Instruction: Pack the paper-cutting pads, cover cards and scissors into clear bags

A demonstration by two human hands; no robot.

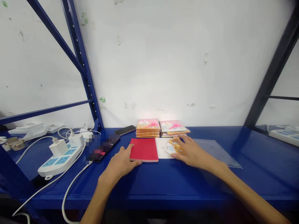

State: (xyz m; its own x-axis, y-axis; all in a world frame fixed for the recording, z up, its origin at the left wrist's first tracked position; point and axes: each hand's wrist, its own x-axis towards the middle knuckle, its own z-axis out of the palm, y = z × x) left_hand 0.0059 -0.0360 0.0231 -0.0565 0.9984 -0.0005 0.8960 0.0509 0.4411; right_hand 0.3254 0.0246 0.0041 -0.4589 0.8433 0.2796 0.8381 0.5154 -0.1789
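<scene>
Red notebook [144, 150]: we've got it lying flat on the blue shelf [261, 168], straight ahead, left hand [120, 163] nearest, fingers spread along its near edge, nothing pinched.
Orange scissors [177, 147]: on a white sheet [163, 149] just right of the notebook, under our right hand [192, 152], fingers spread and pressing down.
Hidden: the blades, can't make them out.

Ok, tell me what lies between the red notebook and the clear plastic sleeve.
The head view shows a white card with yellow scissors there, under the right hand.
</scene>
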